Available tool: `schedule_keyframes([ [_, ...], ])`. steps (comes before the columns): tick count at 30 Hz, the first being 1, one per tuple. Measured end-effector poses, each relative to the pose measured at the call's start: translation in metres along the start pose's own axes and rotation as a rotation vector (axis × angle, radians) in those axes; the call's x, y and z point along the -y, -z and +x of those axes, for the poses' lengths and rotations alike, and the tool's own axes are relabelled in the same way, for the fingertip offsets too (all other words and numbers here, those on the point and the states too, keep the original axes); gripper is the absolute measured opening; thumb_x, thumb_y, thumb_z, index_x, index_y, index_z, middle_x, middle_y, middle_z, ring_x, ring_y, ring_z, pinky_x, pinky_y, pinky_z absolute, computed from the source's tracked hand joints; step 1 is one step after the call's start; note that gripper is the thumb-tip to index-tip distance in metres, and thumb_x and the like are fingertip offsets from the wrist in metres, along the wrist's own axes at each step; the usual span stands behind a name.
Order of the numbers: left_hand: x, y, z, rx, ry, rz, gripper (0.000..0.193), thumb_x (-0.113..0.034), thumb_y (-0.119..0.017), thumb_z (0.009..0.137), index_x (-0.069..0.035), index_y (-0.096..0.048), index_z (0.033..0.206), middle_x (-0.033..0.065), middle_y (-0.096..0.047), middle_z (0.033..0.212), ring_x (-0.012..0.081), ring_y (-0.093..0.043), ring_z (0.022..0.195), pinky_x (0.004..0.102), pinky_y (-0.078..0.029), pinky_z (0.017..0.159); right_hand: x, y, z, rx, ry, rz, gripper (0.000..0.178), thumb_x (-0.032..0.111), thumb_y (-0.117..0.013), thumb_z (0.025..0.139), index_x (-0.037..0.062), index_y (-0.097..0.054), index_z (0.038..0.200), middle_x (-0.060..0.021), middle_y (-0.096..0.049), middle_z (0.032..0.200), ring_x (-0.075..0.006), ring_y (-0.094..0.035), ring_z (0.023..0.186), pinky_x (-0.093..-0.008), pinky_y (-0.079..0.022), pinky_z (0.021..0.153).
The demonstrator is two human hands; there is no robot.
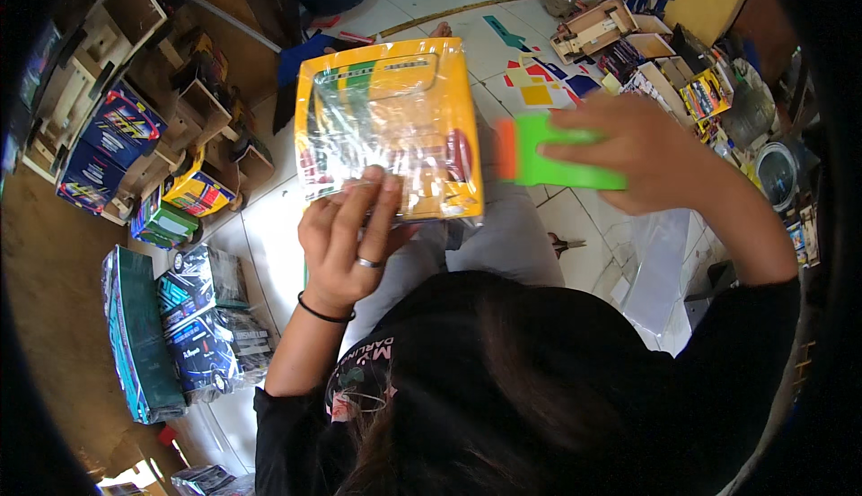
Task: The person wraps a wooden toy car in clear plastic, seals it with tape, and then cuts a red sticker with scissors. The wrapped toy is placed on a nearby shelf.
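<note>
A yellow boxy toy truck body [431, 92] with green and dark red markings, wrapped in shiny clear plastic film, is held up over my lap. My left hand [346, 240] grips its lower edge, fingers lying across the film and the thumb mostly hidden. To its right, my right hand [642, 150] is closed around a bright green block-shaped tool [566, 150] with an orange end. The orange end points at the wrapped body's right side, with a small gap between. Motion smears the tool, so its exact kind does not show.
Scissors [566, 245] lie on the tiled floor, right of my legs. Wrapped dark boxes [211, 325] stand at left, below stacked wooden toy trucks [117, 38]. Coloured sticker sheets [539, 83] lie ahead. More truck parts [593, 29] pile up far right; clear plastic sheeting [660, 272] lies nearer.
</note>
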State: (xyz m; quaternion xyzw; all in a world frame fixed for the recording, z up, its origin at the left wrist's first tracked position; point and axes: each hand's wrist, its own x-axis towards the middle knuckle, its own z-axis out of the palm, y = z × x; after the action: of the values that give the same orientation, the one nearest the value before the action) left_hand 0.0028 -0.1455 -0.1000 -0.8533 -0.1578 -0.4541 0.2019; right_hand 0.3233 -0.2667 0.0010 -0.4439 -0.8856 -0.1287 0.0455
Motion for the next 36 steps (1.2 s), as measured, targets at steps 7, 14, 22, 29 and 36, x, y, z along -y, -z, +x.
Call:
schedule_keyframes([
  [7, -0.01, 0.018, 0.022, -0.289, -0.068, 0.027, 0.049, -0.049, -0.076, 0.067, -0.014, -0.067, 0.1, 0.0085, -0.051, 0.104, 0.0208, -0.052, 0.088, 0.0312, -0.044, 0.067, -0.062, -0.163, -0.072, 0.469, -0.659, -0.032, 0.032, 0.017, -0.072, 0.062, 0.0089, -0.069, 0.093, -0.0095, -0.058, 0.106, -0.029, -0.061, 0.088, -0.0408, -0.049, 0.075],
  [14, -0.033, -0.008, 0.146, 1.066, -0.63, -0.049, 0.07, -0.074, -0.047, 0.075, -0.007, -0.067, 0.071, 0.0163, -0.064, 0.081, 0.027, -0.061, 0.092, 0.0499, -0.033, 0.097, -0.016, -0.322, -0.166, -0.447, -1.423, 0.593, 0.044, 0.011, -0.071, 0.067, 0.0045, -0.064, 0.11, -0.0131, -0.06, 0.106, -0.026, -0.06, 0.094, -0.0325, -0.048, 0.083],
  [22, -0.011, -0.002, 0.147, 0.743, -0.07, -1.141, 0.078, -0.063, -0.047, 0.082, 0.002, -0.055, 0.123, 0.0257, -0.05, 0.128, 0.032, -0.045, 0.123, 0.04, -0.026, 0.106, -0.003, -0.404, -0.162, -0.869, -1.761, 0.666, 0.059, 0.027, -0.068, 0.078, 0.0005, -0.05, 0.127, -0.0176, -0.054, 0.12, -0.0262, -0.054, 0.107, -0.0345, -0.043, 0.092],
  [29, 0.046, -0.014, 0.062, -0.035, 1.2, -1.25, 0.068, -0.052, -0.037, 0.094, -0.004, -0.032, 0.141, 0.0115, -0.05, 0.131, 0.0178, -0.057, 0.097, 0.0298, -0.047, 0.084, -0.003, -0.171, 0.054, -1.067, -0.522, 0.825, 0.068, 0.022, -0.058, 0.09, 0.0003, -0.022, 0.143, -0.0205, -0.022, 0.149, -0.0291, -0.019, 0.139, -0.0362, -0.016, 0.112],
  [36, 0.038, -0.032, 0.041, 0.182, 1.462, -1.847, 0.069, -0.06, -0.029, 0.094, -0.004, -0.042, 0.133, 0.0111, -0.052, 0.128, 0.0193, -0.054, 0.107, 0.0304, -0.043, 0.093, 0.029, -0.156, 0.15, -1.025, -0.595, 1.413, 0.064, 0.043, -0.029, 0.098, -0.0019, -0.021, 0.142, -0.022, -0.017, 0.15, -0.0327, -0.012, 0.141, -0.0369, -0.009, 0.114],
])
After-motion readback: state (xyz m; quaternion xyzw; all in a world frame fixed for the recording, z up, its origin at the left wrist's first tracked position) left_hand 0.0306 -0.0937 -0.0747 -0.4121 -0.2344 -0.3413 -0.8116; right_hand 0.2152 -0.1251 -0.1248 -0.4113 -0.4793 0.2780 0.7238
